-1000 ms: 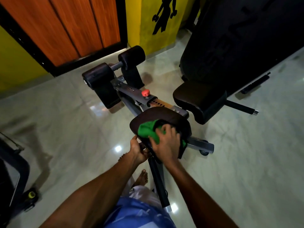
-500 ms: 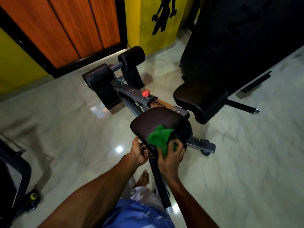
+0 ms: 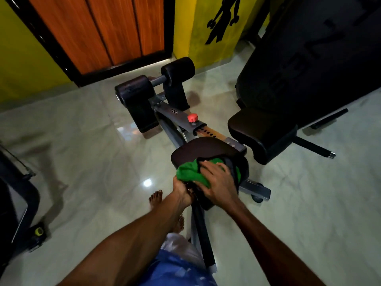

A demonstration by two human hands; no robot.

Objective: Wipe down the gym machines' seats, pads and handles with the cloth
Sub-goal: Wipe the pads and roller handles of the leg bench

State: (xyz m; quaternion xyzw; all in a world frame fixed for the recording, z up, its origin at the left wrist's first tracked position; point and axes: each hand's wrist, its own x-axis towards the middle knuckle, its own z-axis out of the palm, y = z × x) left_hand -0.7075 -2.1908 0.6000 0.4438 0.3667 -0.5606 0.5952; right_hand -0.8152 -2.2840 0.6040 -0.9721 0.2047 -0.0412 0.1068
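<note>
A dark brown curved pad [image 3: 206, 149] sits on the near end of a grey machine frame, low over the floor. My right hand [image 3: 218, 182] presses a green cloth [image 3: 190, 174] flat against the pad's near side, fingers spread over it. My left hand [image 3: 182, 190] grips the black handle [image 3: 203, 228] just below the pad's left edge. Two black roller pads [image 3: 134, 93] stand at the far end of the frame, past a red knob [image 3: 192, 117]. A second dark seat pad [image 3: 257, 131] lies to the right.
A large black backrest [image 3: 309, 58] rises at the right, with its floor bar [image 3: 315, 147] sticking out. A wooden door [image 3: 99, 32] and yellow wall are behind. Another black machine [image 3: 14, 199] stands at the left edge. My bare foot [image 3: 155, 200] rests on glossy tiles.
My right hand has slid the green cloth from the pad's lower front edge back up onto its near surface. My left hand has kept its grip on the handle.
</note>
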